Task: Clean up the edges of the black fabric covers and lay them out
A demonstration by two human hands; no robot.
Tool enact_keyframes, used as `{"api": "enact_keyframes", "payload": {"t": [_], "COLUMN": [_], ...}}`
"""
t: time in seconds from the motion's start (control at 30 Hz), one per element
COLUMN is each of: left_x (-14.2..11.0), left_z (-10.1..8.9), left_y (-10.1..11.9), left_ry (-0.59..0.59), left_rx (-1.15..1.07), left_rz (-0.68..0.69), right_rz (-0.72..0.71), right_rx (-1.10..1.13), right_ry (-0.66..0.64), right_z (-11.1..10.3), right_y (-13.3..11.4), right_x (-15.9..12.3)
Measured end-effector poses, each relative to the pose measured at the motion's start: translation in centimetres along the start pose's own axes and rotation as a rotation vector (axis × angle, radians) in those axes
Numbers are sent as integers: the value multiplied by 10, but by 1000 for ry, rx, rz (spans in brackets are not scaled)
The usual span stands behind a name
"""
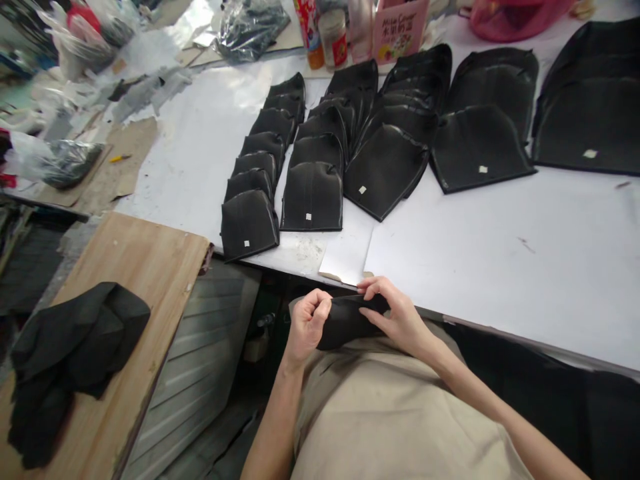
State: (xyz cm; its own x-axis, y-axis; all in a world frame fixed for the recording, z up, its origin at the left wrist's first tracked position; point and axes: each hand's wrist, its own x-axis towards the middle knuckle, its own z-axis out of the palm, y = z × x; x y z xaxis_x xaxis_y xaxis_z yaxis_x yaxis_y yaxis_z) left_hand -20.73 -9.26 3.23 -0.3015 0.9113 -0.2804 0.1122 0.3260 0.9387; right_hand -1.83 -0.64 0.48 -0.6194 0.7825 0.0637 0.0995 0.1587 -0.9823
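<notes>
Pinched in my left hand (pixel 307 325) is the left end of a small black fabric piece (pixel 345 323), held low in front of my body below the table edge. Its fingers are closed on the top edge. At the piece's right end is my right hand (pixel 395 317), with thumb and forefinger apart; the thumb lies against the near face and the fingertips are above the top edge. Part of the piece is hidden behind the hands. Beyond the hands, overlapping rows of black curved pieces (pixel 313 193) lie on the white tabletop (pixel 450 253), the front ones bearing small white stickers.
A wooden board (pixel 165 260) at left carries a heap of black fabric (pixel 85 333). Along the back stand a glass jar (pixel 334 40), a pink box (pixel 400 30) and a pink basin (pixel 515 17). Plastic bags (pixel 75 40) and a yellow cutter (pixel 120 159) lie far left.
</notes>
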Motion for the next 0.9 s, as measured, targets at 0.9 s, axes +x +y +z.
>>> {"api": "enact_keyframes", "payload": {"t": [0.9], "left_x": [-1], "left_z": [-10], "left_y": [-11], "left_ry": [177], "left_rx": [-103], "left_rz": [46], "right_rz": [420], "right_rx": [455], "right_ry": [64], "right_z": [-13], "right_y": [7], "right_x": [-7]}}
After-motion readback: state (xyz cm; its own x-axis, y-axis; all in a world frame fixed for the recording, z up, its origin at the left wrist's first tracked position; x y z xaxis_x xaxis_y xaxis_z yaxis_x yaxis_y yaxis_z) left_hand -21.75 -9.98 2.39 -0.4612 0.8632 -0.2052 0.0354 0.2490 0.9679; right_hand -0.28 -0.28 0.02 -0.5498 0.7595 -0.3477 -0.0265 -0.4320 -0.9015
